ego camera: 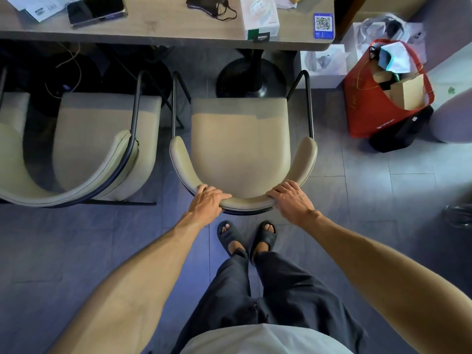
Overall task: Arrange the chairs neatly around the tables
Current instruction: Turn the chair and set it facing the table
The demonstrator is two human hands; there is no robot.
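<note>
A beige padded chair (240,146) with a black metal frame stands in front of me, facing the wooden table (158,29). Its front edge lies just short of the table's edge. My left hand (208,200) grips the left part of its curved backrest, and my right hand (291,198) grips the right part. A second chair (102,139) of the same kind stands close to its left, its seat partly under the table. The table's black round base (251,77) sits just beyond the held chair's seat.
A red bag (378,98) full of boxes and a black bag (398,134) stand on the floor to the right, with white boxes (324,65) behind. The table holds a phone (97,8), papers, a black mask and a QR sign (323,25). My sandalled feet stand right behind the chair.
</note>
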